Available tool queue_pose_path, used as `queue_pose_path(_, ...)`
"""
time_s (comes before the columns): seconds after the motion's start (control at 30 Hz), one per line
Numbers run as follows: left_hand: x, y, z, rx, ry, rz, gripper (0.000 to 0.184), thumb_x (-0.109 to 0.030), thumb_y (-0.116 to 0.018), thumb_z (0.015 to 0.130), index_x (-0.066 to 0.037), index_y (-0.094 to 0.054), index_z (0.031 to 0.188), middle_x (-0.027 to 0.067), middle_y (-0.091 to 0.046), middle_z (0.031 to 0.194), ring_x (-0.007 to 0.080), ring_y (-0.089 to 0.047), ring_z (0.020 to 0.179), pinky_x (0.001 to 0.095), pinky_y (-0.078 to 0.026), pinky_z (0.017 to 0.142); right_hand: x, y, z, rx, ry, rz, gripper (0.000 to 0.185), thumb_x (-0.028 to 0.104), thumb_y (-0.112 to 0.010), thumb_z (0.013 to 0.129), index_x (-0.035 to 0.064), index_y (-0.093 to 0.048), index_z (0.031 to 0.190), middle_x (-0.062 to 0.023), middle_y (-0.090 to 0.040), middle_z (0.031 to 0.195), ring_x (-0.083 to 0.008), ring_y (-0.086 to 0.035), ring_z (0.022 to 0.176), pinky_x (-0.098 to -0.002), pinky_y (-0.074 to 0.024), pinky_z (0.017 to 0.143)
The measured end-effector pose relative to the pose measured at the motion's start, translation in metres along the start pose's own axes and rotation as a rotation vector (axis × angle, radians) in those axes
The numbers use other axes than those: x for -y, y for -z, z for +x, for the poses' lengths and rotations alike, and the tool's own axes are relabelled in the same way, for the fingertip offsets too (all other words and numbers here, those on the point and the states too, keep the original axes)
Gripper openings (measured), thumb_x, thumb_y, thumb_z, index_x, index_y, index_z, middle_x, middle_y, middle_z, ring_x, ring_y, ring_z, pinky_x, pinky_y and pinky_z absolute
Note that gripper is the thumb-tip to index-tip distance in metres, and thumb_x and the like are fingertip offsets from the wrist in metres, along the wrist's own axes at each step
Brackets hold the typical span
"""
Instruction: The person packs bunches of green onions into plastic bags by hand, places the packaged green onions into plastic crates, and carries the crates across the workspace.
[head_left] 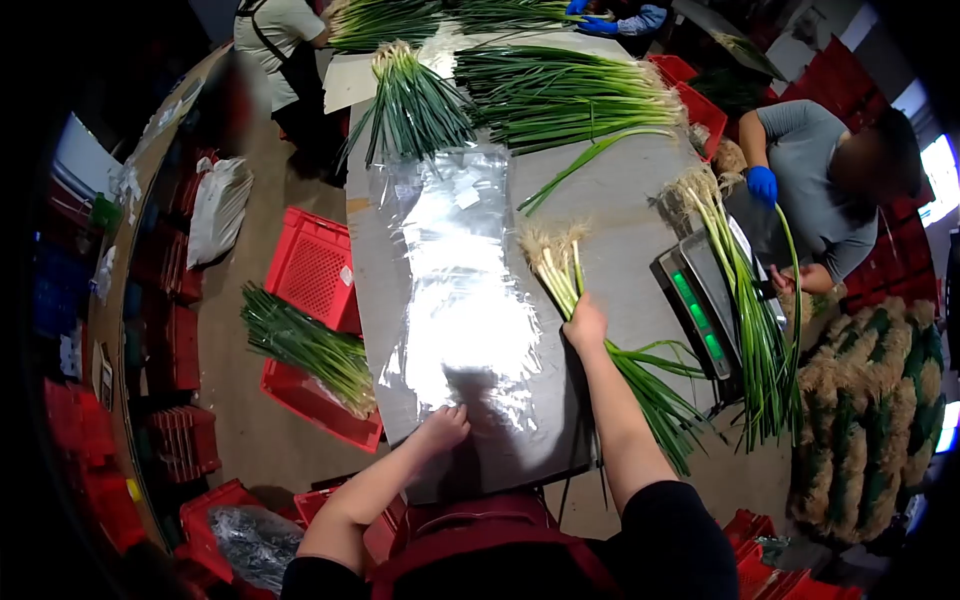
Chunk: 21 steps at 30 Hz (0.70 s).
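Observation:
My right hand (586, 322) is closed round the stalks of a bunch of green onions (555, 270), its roots pointing away from me and its leaves trailing beneath my forearm. At the near end of a pile of clear plastic bags (455, 270), my left hand (446, 427) has its fingers curled at the edge; glare and shadow hide whether they grip anything. More green onions (740, 290) lie across a scale (695, 310) with green lit digits, right of my bunch. A single loose stalk (590, 165) rests beyond the bags.
Large onion piles (570, 95) cover the table's (620, 210) far part. A co-worker in grey (820, 170) with a blue glove is at the right. Two other people stand at the far end. Red crates (310, 265) sit on the left floor; rooted bundles (870, 420) are stacked right.

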<state>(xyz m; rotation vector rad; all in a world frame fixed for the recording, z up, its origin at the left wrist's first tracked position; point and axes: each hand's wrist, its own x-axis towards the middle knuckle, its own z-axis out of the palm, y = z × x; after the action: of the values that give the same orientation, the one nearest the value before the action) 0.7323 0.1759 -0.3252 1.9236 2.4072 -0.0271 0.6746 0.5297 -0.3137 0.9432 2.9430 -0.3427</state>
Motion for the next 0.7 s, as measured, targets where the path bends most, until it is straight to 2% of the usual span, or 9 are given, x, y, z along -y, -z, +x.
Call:
queue_pose_path(0.13,0.006,0.009,-0.011,0.137,0.008,-0.179,0.01,-0.016,-0.052,0.069,-0.007,-0.054,0.073,0.0117,-0.059,0.086,0.0244,-0.059,0.073,0.0346,-0.048,0.063,-0.015,0.015,-0.056,0.226,0.031,0.037,0.066,0.016,-0.065,0.057,0.0014,-0.036,0.114,-0.0216,-0.058,0.084,-0.036,-0.057,0.081,-0.0428,-0.0456,0.071)
queue_pose_path(0.2,0.007,0.002,-0.012,0.018,0.34,-0.372,0.005,-0.011,-0.05,0.071,-0.007,-0.052,0.071,0.0086,-0.057,0.076,0.0247,-0.059,0.069,0.0353,-0.047,0.059,-0.018,0.054,-0.097,0.343,0.079,0.188,0.06,0.017,-0.067,0.057,0.0033,-0.04,0.109,-0.0198,-0.058,0.091,-0.036,-0.056,0.085,-0.0407,-0.0449,0.075)
queue_pose_path(0.27,0.015,0.015,-0.007,0.02,0.405,-0.475,0.006,-0.011,-0.054,0.07,-0.005,-0.054,0.072,0.0105,-0.058,0.072,0.0258,-0.059,0.068,0.0355,-0.047,0.058,-0.034,0.065,-0.123,0.337,0.099,0.264,0.063,0.018,-0.068,0.055,0.0042,-0.041,0.111,-0.0204,-0.057,0.094,-0.0357,-0.055,0.088,-0.0396,-0.0443,0.076)
queue_pose_path(0.4,0.025,-0.002,-0.007,0.105,0.69,-1.125,0.023,-0.023,-0.07,0.065,-0.004,-0.057,0.068,0.0106,-0.059,0.067,0.0221,-0.057,0.063,0.0326,-0.045,0.056,-0.024,0.12,-0.182,0.529,0.115,0.573,0.064,0.008,-0.063,0.056,0.0023,-0.041,0.116,-0.0168,-0.055,0.101,-0.026,-0.053,0.095,-0.0323,-0.0414,0.082)
queue_pose_path(0.47,0.033,-0.004,-0.002,0.08,0.602,-1.349,0.024,-0.025,-0.071,0.066,-0.005,-0.059,0.071,0.0081,-0.059,0.067,0.02,-0.055,0.061,0.0297,-0.043,0.055,-0.012,0.126,-0.223,0.72,0.182,0.738,0.065,0.007,-0.062,0.056,0.0028,-0.04,0.118,-0.0128,-0.052,0.107,-0.0225,-0.05,0.099,-0.0313,-0.0386,0.087)
queue_pose_path(0.53,0.033,-0.002,0.006,0.142,0.634,-1.323,0.021,-0.023,-0.07,0.067,-0.007,-0.06,0.077,0.0063,-0.059,0.068,0.0184,-0.054,0.06,0.0295,-0.042,0.055,0.0,0.109,-0.257,0.794,0.339,0.832,0.068,0.011,-0.065,0.057,0.004,-0.038,0.119,-0.0126,-0.052,0.108,-0.0228,-0.05,0.099,-0.0302,-0.0387,0.087)
queue_pose_path(0.57,0.037,-0.02,0.013,-0.268,0.256,-0.873,0.022,-0.024,-0.071,0.066,-0.007,-0.059,0.077,0.0061,-0.058,0.066,0.0172,-0.052,0.059,0.0294,-0.041,0.054,0.017,0.115,-0.269,0.878,0.253,0.728,0.068,0.011,-0.065,0.058,0.0037,-0.038,0.119,-0.0142,-0.052,0.106,-0.0236,-0.05,0.098,-0.0302,-0.0387,0.086)
queue_pose_path(0.67,0.037,-0.015,0.018,-0.876,0.046,-0.314,0.023,-0.024,-0.068,0.069,-0.006,-0.054,0.069,0.0053,-0.052,0.059,0.0145,-0.046,0.053,0.029,-0.038,0.049,0.001,0.072,-0.295,0.718,0.158,0.646,0.069,0.013,-0.066,0.057,0.0042,-0.037,0.119,-0.0175,-0.054,0.104,-0.0278,-0.052,0.097,-0.0333,-0.041,0.083)
queue_pose_path(0.7,0.039,0.027,0.012,-0.451,0.345,-0.793,0.023,-0.023,-0.065,0.072,-0.005,-0.052,0.069,0.0051,-0.051,0.058,0.0144,-0.045,0.052,0.0287,-0.037,0.049,0.001,0.076,-0.301,0.712,0.158,0.642,0.069,0.013,-0.066,0.057,0.0042,-0.037,0.119,-0.0175,-0.054,0.104,-0.0278,-0.052,0.097,-0.0333,-0.041,0.083)
